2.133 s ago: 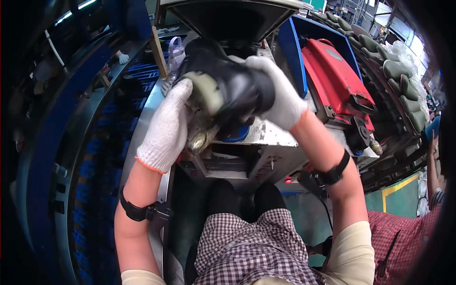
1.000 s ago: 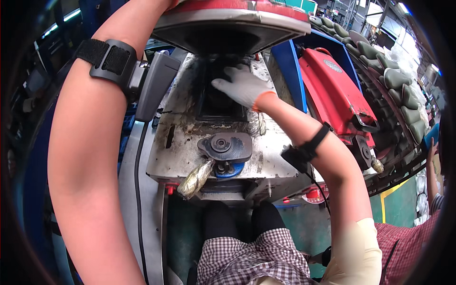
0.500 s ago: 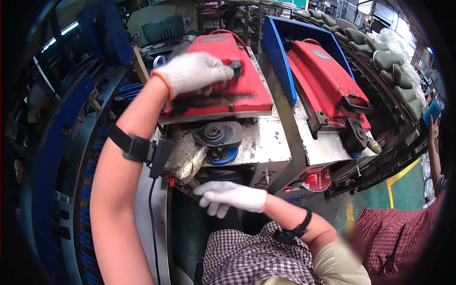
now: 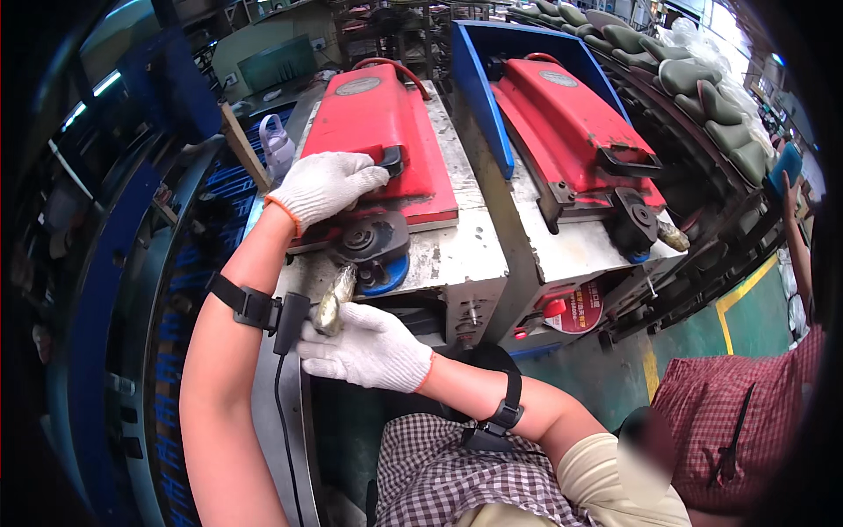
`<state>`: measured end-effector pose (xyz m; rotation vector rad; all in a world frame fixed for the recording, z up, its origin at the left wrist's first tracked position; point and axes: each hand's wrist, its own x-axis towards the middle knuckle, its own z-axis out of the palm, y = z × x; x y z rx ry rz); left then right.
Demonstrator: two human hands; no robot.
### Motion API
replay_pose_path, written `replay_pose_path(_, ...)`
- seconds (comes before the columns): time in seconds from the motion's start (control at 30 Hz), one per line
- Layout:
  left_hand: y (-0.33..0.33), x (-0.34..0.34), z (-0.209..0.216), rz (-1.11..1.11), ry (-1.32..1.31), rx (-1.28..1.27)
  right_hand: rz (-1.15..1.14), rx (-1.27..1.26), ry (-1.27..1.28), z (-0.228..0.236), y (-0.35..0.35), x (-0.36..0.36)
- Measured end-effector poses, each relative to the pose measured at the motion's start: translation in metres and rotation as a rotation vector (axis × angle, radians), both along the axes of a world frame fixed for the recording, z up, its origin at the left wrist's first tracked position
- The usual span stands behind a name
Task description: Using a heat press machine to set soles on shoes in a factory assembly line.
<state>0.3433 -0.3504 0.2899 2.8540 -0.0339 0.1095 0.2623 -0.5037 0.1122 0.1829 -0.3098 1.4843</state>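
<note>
Palm flat, fingers spread wide, the right hand (image 4: 373, 349) meets the film-wrapped lever (image 4: 333, 301) below the red lid (image 4: 364, 114). That slick, crumpled wrapping could slip on white knit, I'd say, and a finger could get pinched by the dark, rounded clamp (image 4: 371, 235) at the lid's front edge. On the lid, the left hand (image 4: 325, 187) touches the black handle (image 4: 393, 159); whether it grips, I can't tell. Beneath spreads scuffed white counter (image 4: 474, 250); a smooth purple bottle (image 4: 278, 147) stands left of the lid.
</note>
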Motion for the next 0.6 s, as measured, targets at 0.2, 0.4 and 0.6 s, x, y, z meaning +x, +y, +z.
replay_pose_path(0.2, -0.009, -0.003, 0.001, 0.043, 0.000, 0.001, -0.118, -0.080, 0.096, 0.014, -0.064, 0.018)
replay_pose_path(0.4, -0.012, 0.000, -0.004, 0.079, -0.006, -0.033, -0.392, -0.304, -0.273, 0.037, -0.146, 0.075)
replay_pose_path(0.6, -0.016, 0.001, -0.008, 0.134, -0.063, -0.093, -1.578, -0.789, -1.544, 0.073, -0.258, 0.121)
